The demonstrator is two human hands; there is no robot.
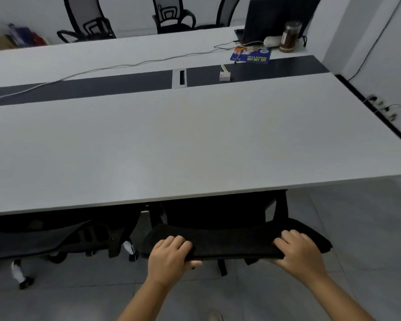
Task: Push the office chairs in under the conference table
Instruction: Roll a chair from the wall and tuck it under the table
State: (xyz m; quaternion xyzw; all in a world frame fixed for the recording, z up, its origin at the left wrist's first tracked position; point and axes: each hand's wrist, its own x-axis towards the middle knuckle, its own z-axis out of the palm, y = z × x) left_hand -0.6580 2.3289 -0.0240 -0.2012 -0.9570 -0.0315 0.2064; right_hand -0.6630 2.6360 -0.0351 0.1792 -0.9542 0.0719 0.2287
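Observation:
A black office chair stands right in front of me, its seat tucked under the near edge of the white conference table. My left hand grips the top of its backrest at the left end, fingers over the top and thumb underneath. My right hand grips the same top edge toward the right end. A second black chair sits to the left, also under the table edge, its backrest tilted.
Three more black chairs stand along the table's far side. A laptop, a jar, a blue booklet and a long cable lie at the far right. A wall with sockets borders the right.

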